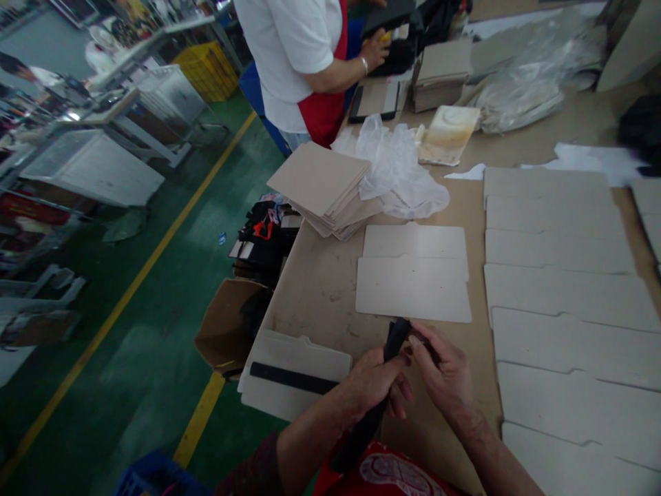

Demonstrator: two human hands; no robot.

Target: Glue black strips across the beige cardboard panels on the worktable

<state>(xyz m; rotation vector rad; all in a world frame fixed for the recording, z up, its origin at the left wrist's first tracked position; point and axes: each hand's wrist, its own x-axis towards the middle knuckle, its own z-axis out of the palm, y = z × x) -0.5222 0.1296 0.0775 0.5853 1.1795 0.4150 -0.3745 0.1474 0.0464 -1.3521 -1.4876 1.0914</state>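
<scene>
Both hands hold one black strip [361,430]: the left hand [372,386] has its fingers wrapped round the middle, and the right hand [445,375] pinches the upper end between its fingertips (the lower end runs back toward the body). Just beyond the fingers, two grey card pieces [413,286] lie on the worktop [320,289]. Left of the fingers, a notched card [310,351] carries a second black strip [292,377].
</scene>
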